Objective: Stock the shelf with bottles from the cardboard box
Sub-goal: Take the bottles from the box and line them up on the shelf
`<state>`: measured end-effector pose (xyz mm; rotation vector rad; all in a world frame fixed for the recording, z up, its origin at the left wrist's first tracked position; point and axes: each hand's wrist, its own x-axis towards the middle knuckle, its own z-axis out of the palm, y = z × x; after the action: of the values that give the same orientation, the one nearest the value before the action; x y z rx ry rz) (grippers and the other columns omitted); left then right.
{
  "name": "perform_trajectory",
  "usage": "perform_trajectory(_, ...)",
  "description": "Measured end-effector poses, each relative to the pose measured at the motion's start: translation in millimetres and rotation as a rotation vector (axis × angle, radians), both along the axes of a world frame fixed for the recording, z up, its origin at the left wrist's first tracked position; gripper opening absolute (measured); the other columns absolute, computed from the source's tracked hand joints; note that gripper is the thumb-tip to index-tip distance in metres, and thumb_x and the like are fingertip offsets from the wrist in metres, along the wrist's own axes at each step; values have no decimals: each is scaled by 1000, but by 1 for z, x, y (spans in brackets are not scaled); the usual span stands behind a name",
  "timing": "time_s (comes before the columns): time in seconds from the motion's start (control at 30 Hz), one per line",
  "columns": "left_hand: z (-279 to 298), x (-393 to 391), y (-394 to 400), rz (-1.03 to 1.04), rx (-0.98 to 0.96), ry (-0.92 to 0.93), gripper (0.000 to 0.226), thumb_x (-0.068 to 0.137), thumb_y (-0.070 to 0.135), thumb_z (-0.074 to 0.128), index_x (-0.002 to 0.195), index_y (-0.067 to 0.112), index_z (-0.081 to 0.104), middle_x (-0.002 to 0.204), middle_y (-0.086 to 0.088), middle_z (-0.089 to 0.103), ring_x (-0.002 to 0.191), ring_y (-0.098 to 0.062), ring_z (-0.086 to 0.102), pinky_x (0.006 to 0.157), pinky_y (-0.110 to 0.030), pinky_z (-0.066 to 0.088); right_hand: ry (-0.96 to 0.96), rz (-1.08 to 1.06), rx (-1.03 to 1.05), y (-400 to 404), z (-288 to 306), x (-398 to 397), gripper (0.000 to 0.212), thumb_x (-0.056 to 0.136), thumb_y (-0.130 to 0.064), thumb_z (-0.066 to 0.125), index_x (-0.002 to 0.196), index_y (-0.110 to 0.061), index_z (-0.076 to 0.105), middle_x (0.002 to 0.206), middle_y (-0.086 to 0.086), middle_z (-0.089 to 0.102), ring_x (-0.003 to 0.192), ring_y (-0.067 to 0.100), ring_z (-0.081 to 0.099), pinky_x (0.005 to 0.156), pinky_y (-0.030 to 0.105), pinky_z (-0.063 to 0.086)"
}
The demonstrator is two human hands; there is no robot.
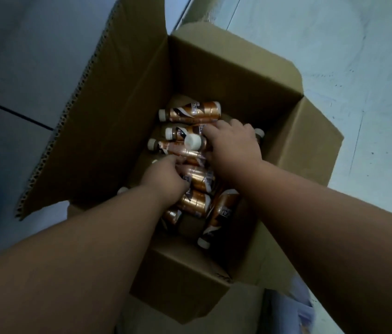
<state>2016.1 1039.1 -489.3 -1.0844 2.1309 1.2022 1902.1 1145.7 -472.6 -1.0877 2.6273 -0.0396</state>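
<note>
An open cardboard box point(216, 75) stands on the floor below me, flaps spread out. Several small copper-brown bottles with white caps lie in a loose heap inside; one point(190, 112) lies at the far end, another point(216, 216) leans near the front. Both my arms reach down into the box. My left hand point(166, 179) has its fingers curled around a bottle point(199, 179) in the middle of the heap. My right hand point(233, 143) lies over bottles further back, fingers bent around one point(193, 141) with its white cap pointing up. The shelf is not in view.
The box's tall left flap point(98, 112) stands up beside my left arm, and a lower flap point(310, 138) folds out on the right. Pale tiled floor point(334, 56) surrounds the box. A bit of light cloth point(303, 300) shows at the lower right.
</note>
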Motion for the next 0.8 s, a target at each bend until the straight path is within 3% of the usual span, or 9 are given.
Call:
perform_trajectory(0.13, 40, -8, 5, -3, 97, 80, 77, 79, 15, 78, 142, 38, 40, 124, 4, 61, 114, -20, 58, 91, -42, 53, -263, -321, -346, -1, 38, 13, 41, 82, -51, 69, 116, -29, 60, 105, -4, 68, 98, 19, 61, 83, 41, 51)
perform_trajectory(0.2, 67, -9, 8, -19, 166, 147, 77, 74, 17, 83, 138, 36, 45, 121, 9, 62, 115, -18, 58, 96, -43, 50, -311, -437, -464, 2, 62, 22, 35, 80, -55, 69, 102, -28, 62, 92, -8, 66, 89, 15, 62, 75, 37, 51)
perform_trajectory(0.37, 142, 26, 12, 44, 258, 262, 71, 67, 17, 86, 126, 30, 49, 114, 3, 64, 105, -18, 63, 93, -45, 54, -470, -654, -710, 14, 136, 50, 36, 76, -55, 75, 94, -26, 63, 87, -4, 68, 83, 14, 68, 77, 45, 59)
perform_trajectory(0.53, 224, 93, 14, 55, 270, 391, 58, 79, 23, 76, 128, 29, 46, 112, 3, 61, 97, -14, 62, 73, -28, 51, -609, -609, -799, 8, 222, 104, 39, 83, -54, 69, 102, -20, 63, 94, 4, 71, 85, 19, 71, 82, 47, 60)
perform_trajectory(0.67, 277, 152, 4, 117, 123, 514, 50, 75, 22, 79, 115, 29, 49, 105, 2, 63, 94, -16, 65, 82, -40, 58, -672, -480, -869, -12, 281, 153, 26, 88, -45, 69, 105, -26, 66, 95, -1, 74, 87, 16, 73, 86, 45, 59)
perform_trajectory(0.8, 327, 212, -22, 203, -39, 652, 53, 69, 21, 83, 114, 23, 55, 104, 3, 67, 93, -14, 67, 87, -44, 58, -669, -286, -844, -46, 344, 200, 34, 77, -49, 75, 99, -23, 69, 92, 3, 75, 86, 21, 74, 85, 48, 60)
